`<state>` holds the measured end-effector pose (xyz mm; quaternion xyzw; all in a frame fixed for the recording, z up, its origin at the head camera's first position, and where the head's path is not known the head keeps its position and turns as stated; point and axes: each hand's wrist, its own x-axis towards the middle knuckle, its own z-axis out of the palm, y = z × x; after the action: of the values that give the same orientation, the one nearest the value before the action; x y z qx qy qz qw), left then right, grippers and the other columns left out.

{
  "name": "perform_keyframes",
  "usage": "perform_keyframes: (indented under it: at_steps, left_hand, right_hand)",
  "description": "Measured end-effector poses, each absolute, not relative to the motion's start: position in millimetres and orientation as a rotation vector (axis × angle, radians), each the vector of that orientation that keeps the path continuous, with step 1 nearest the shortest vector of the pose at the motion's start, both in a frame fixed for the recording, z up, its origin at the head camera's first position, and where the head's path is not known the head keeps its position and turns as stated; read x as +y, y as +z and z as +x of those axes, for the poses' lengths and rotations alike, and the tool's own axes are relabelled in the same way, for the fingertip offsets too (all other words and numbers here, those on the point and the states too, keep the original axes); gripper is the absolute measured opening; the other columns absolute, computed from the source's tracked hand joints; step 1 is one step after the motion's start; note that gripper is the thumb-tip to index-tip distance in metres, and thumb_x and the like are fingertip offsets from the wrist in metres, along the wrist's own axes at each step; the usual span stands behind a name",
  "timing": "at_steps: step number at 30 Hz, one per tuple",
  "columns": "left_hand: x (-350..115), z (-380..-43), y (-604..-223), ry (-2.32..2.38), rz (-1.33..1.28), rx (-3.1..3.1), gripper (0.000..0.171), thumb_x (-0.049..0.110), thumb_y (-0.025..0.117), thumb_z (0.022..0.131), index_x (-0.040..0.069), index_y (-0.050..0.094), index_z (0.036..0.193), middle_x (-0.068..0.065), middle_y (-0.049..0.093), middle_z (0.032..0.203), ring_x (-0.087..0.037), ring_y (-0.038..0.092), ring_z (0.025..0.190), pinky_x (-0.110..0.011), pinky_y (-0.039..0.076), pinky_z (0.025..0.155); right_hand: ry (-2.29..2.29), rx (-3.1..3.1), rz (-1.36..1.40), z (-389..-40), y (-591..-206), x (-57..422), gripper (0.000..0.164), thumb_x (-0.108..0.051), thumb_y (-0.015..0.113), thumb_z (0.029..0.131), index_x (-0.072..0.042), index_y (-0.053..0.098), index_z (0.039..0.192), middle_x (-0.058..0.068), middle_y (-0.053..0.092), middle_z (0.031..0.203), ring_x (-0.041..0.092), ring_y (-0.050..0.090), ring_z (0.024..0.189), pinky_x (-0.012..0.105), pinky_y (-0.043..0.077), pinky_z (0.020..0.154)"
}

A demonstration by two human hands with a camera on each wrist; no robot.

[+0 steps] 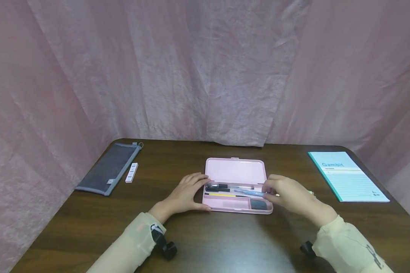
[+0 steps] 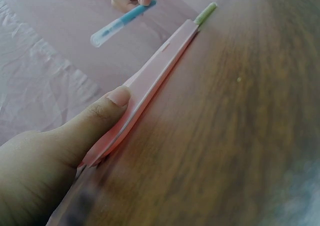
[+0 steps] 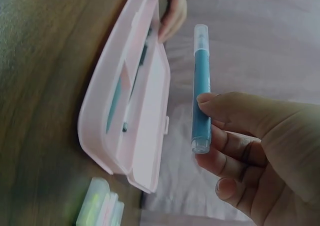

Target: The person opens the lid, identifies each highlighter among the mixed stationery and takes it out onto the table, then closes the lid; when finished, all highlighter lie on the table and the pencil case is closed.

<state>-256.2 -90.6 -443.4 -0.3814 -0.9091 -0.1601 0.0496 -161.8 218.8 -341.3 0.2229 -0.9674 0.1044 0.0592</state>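
Observation:
An open pink pencil case (image 1: 235, 170) lies mid-table, its lid tipped back. My left hand (image 1: 188, 193) grips its left end, thumb on the front side and fingers towards the hinge. Between thumb and fingers, my right hand (image 1: 288, 193) pinches a blue highlighter (image 3: 201, 86) with a clear cap, raised over the right part of the case. Inside lie black pens (image 1: 218, 189), a yellow pencil (image 1: 222, 195) and a dark blue-grey block (image 1: 258, 204) in the front right compartment. Several pale markers (image 3: 100, 206) lie beside the case's right end, mostly hidden by my right hand in the head view.
A grey zip pouch (image 1: 107, 168) lies at the table's left edge, with a small white bar (image 1: 131, 173) beside it. At the right lies a light-blue notepad (image 1: 348, 178) marked Gambit. Pink curtains (image 1: 205, 76) hang behind the brown wooden table (image 1: 205, 242).

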Motion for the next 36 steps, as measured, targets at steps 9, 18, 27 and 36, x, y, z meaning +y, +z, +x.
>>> perform_keyframes:
  at_steps: [9, 18, 27, 36]
  left_hand:
    - [-91.8, -255.7, -441.7, -0.487, -1.163, -2.780, 0.096, 0.085, 0.043, 0.059, 0.026, 0.038, 0.135, 0.005, 0.036, 0.141, -0.021, 0.025, 0.136, -0.045, 0.020, 0.111]
    - [-91.2, -255.8, -441.4, -0.491, -1.163, -2.774, 0.096, 0.084, 0.045, 0.059, 0.025, 0.039, 0.135, 0.005, 0.036, 0.141, -0.021, 0.025, 0.135, -0.045, 0.020, 0.111]
    - [-90.4, -256.0, -442.2, -0.494, -1.159, -2.779, 0.096, 0.085, 0.044, 0.059, 0.026, 0.038, 0.135, 0.005, 0.036, 0.141, -0.021, 0.025, 0.135, -0.045, 0.021, 0.111]
    - [-89.6, -255.6, -443.1, -0.498, -1.158, -2.783, 0.096, 0.085, 0.044, 0.059, 0.027, 0.037, 0.135, 0.006, 0.036, 0.141, -0.021, 0.025, 0.136, -0.046, 0.021, 0.111]
  right_hand:
    - [0.362, -2.974, 0.555, -153.6, -341.3, 238.1, 0.006, -0.020, 0.070, 0.076, -0.021, 0.064, 0.077, -0.012, 0.051, 0.071, 0.002, 0.045, 0.063, 0.017, 0.041, 0.055]
    - [0.332, -2.905, 0.530, -143.8, -349.6, 266.3, 0.008, -0.016, 0.070, 0.075, -0.021, 0.063, 0.075, -0.014, 0.051, 0.071, -0.003, 0.044, 0.063, 0.016, 0.041, 0.053]
    - [0.312, -2.897, 0.486, -137.0, -359.7, 284.9, 0.009, -0.018, 0.072, 0.073, -0.020, 0.063, 0.075, -0.013, 0.050, 0.069, -0.001, 0.043, 0.062, 0.017, 0.037, 0.051]
    - [0.301, -2.901, 0.449, -125.9, -377.2, 303.4, 0.011, -0.016, 0.072, 0.072, -0.021, 0.062, 0.074, -0.016, 0.048, 0.068, -0.006, 0.041, 0.062, 0.017, 0.038, 0.052]
